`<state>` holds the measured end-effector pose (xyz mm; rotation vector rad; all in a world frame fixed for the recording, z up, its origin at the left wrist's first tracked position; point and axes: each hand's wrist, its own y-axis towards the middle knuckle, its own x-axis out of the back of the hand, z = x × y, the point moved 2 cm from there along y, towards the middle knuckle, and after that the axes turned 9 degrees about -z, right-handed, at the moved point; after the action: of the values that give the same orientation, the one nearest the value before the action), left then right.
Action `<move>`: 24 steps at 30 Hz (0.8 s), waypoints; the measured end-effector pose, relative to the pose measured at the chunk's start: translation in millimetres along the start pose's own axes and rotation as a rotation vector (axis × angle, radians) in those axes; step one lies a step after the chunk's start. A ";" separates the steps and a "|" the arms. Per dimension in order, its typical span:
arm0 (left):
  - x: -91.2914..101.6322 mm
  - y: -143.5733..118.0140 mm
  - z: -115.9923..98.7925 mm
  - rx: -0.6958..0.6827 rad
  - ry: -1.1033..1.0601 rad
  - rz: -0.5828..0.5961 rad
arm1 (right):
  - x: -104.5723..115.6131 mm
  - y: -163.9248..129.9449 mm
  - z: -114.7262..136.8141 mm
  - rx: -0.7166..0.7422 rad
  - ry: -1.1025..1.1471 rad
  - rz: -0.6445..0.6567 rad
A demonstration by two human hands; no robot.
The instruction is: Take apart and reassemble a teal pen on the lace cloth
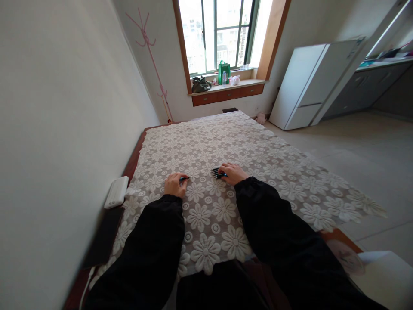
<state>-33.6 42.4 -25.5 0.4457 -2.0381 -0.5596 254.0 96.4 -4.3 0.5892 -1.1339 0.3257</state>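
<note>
On the flower-patterned lace tablecloth (198, 215), my left hand (174, 185) pinches a dark, slim pen (183, 178) with a bluish part, its tip pointing right. A short gap to the right, my right hand (235, 173) has its fingers closed over several similar dark pens (216, 173). These lie side by side in a row, tips to the left, and their rear ends are hidden under the fingers. Whether they are pens or pencils is hard to make out at this size.
On the table's left edge lie a white box-shaped device (116, 192) and a dark flat object (103, 237) near a white cable (86, 286). A wall borders that side. Beyond the table stand a pink coat rack (151, 56) and a white fridge (306, 82).
</note>
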 end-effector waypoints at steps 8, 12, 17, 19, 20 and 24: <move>1.4 0.5 -1.5 0.012 0.070 0.044 | 1.9 -0.3 3.1 0.004 -0.024 0.029; 1.9 1.3 -2.0 0.018 0.089 0.068 | 2.0 -0.3 4.8 -0.001 -0.030 0.037; 1.1 1.3 -1.2 0.014 0.077 0.069 | -1.5 0.1 3.2 0.001 -0.024 0.023; 0.5 1.2 -0.4 0.011 0.063 0.060 | -2.5 0.0 2.1 0.002 -0.029 0.015; 0.3 1.1 -0.1 0.009 0.055 0.054 | -2.7 -0.1 1.7 0.001 -0.034 0.012; 0.3 1.0 -0.7 -0.009 0.022 0.030 | -1.3 -0.9 3.8 0.024 -0.033 -0.015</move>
<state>-33.2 42.9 -24.4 0.4141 -2.0178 -0.5434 251.0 93.5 -4.6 0.6264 -1.1579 0.3181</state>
